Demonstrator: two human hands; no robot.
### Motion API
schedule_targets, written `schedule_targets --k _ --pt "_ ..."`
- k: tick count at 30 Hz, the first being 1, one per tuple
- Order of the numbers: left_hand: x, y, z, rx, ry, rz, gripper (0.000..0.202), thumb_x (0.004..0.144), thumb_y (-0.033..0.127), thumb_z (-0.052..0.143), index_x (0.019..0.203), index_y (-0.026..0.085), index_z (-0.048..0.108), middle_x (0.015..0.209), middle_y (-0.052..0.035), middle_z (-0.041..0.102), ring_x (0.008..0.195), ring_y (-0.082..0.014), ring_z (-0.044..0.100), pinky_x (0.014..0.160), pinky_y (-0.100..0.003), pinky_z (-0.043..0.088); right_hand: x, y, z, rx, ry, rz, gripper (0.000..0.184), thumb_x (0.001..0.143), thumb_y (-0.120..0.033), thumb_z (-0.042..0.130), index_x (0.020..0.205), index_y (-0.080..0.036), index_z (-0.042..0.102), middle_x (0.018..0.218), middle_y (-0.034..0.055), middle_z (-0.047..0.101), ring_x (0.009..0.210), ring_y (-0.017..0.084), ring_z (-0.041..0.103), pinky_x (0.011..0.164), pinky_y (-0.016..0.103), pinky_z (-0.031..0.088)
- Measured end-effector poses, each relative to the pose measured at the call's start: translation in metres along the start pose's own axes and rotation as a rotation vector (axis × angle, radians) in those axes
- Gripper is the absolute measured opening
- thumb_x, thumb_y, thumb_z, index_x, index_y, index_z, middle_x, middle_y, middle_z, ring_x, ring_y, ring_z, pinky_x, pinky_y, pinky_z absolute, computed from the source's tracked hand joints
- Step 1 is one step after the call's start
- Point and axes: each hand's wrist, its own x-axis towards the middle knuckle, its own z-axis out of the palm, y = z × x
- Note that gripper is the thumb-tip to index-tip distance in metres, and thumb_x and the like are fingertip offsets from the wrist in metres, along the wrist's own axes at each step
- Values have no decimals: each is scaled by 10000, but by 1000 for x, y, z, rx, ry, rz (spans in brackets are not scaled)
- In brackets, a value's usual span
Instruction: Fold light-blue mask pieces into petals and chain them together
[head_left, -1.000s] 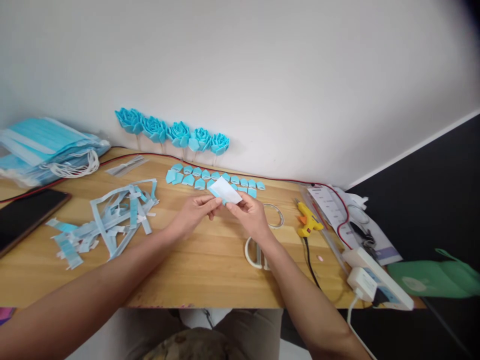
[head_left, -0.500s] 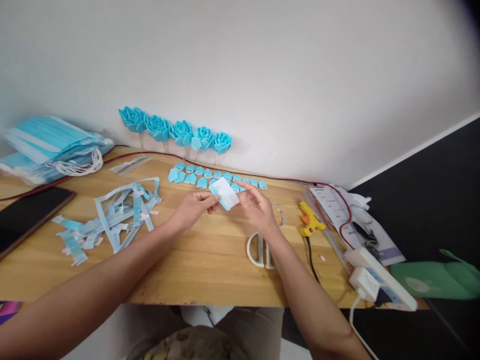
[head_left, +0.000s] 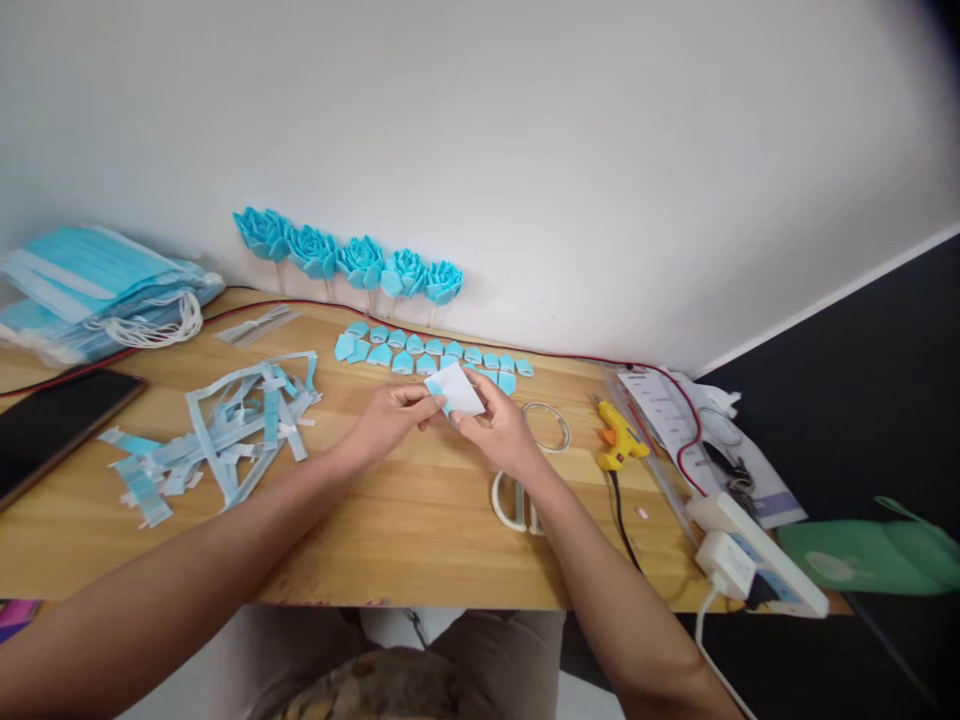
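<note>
A small square of face mask fabric (head_left: pixel 459 388), white with a blue strip along its left side, is held above the table between both hands. My left hand (head_left: pixel 405 415) pinches its left edge between thumb and fingers. At the right and lower edge, my right hand (head_left: pixel 495 425) grips it, thumb in front and fingers behind. Just beyond lie two rows of folded blue petals (head_left: pixel 380 355). Scissors with white handles (head_left: pixel 510 502) rest partly hidden under my right forearm, and a ring-shaped roll (head_left: pixel 547 428) lies beside that wrist.
Several blue fabric flowers (head_left: pixel 363 262) on sticks lean against the wall. Cut mask strips (head_left: pixel 225 435), a phone (head_left: pixel 64 430) and a mask stack (head_left: pixel 97 285) are at left. A yellow glue gun (head_left: pixel 621 437), its cord, a power strip (head_left: pixel 757 555) and papers (head_left: pixel 660 400) are at right.
My right hand has shifted its hold, its thumb now pressing the lower right part of the fabric square. The square has turned slightly. The view has moved a little.
</note>
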Motion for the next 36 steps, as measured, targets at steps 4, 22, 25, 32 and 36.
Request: schedule_targets --k 4,22,25,32,36 --pt "0 2 1 -166 1 -38 320 713 438 671 580 158 590 597 0 566 600 -124 488 614 -261 378 0 0 0 -12 1 -2 578 771 -244 622 1335 -231 496 1285 77 605 1143 216 590 981 361 464" --pt "6 -2 -4 -392 29 -137 277 670 404 746 678 138 670 730 -63 669 683 -160 571 688 -295 430 3 -9 -28 -326 82 -342 535 868 -183 483 1386 -301 429 1256 66 600 1174 229 540 995 438 444" --pt "4 0 -3 -464 20 -157 282 642 395 777 692 135 680 721 -56 671 675 -155 570 676 -288 430 5 -7 -28 -533 38 -505 601 826 -101 484 1385 -313 424 1346 54 534 1270 248 454 1083 502 355" --pt "0 -1 1 -553 -19 -173 270 632 359 806 690 123 690 662 -26 664 653 -131 560 668 -268 419 4 -2 -15 -666 -43 -623 404 846 -85 500 1164 -305 619 1382 24 514 1358 250 342 1086 505 353" --pt "0 -1 4 -551 -8 -174 268 625 349 817 656 121 679 647 -23 649 645 -127 542 665 -273 418 5 -1 -12 -609 3 -643 161 878 -203 569 890 -291 703 1252 10 614 1279 236 428 1037 470 407"
